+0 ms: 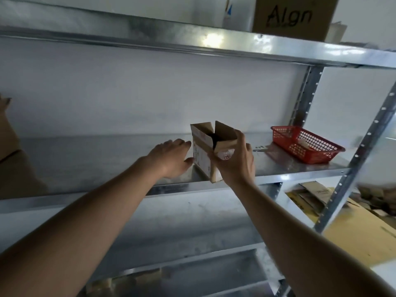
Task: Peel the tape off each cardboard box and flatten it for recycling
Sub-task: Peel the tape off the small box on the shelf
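Cardboard box (205, 151) stands at the front edge of a metal shelf (107, 159), top flaps open upward, long axis running away from the viewer. Right hand (235, 159) grips its near corner, fingers curled; left hand (171, 157) touches its left side, fingers relaxed. Steadying both sides before lifting would likely prevent tipping.

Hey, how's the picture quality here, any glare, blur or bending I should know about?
Head view: glare blooms on the upper shelf edge; the right upright is motion-smeared; wide-angle bows the shelves; the small cardboard box and red basket are soft but readable.
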A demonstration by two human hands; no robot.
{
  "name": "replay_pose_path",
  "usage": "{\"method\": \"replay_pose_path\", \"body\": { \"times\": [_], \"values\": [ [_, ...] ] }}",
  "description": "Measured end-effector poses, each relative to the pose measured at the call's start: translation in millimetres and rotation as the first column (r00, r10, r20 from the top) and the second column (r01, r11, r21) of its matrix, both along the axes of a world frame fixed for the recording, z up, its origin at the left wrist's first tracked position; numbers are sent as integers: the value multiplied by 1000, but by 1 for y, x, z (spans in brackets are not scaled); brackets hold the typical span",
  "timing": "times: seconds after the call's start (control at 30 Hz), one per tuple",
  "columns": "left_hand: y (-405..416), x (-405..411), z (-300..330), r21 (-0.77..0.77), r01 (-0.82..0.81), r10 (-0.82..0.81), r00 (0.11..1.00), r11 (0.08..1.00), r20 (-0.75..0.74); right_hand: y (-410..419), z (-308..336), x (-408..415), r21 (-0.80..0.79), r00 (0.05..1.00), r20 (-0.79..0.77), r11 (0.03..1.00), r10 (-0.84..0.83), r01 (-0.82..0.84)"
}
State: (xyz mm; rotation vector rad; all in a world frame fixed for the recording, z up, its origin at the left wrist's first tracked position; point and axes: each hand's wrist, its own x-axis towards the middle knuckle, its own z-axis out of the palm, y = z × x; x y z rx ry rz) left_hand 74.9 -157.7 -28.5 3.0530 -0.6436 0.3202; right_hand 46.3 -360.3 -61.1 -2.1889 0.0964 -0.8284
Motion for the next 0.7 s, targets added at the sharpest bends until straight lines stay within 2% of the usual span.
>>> {"method": "replay_pose_path", "body": {
  "times": [0.4, 0.5, 0.6, 0.63, 0.7],
  "values": [
    [-100, 57, -8, 30, 21, -19, 998, 999, -54, -92, -9, 53, 12, 999, 11, 999, 32, -32],
    [-113, 84, -12, 18, 26, -25, 997, 1000, -68, -106, -10, 75, -32, 998, -13, 998, 54, -55],
    [-122, 109, -14, 1, 20, -20, 995, 1000, -96, -118, -4, 90, -212, 998, -49, 977, 28, -38],
    [-125, 116, -15, -9, 14, -15, 994, 1000, -110, -122, 1, 93, -336, 998, -59, 942, -1, -19],
    [-128, 129, -16, -27, -3, -1, 990, 1000, -143, -128, 11, 96, -598, 999, -33, 801, -13, -9]
  ]
}}
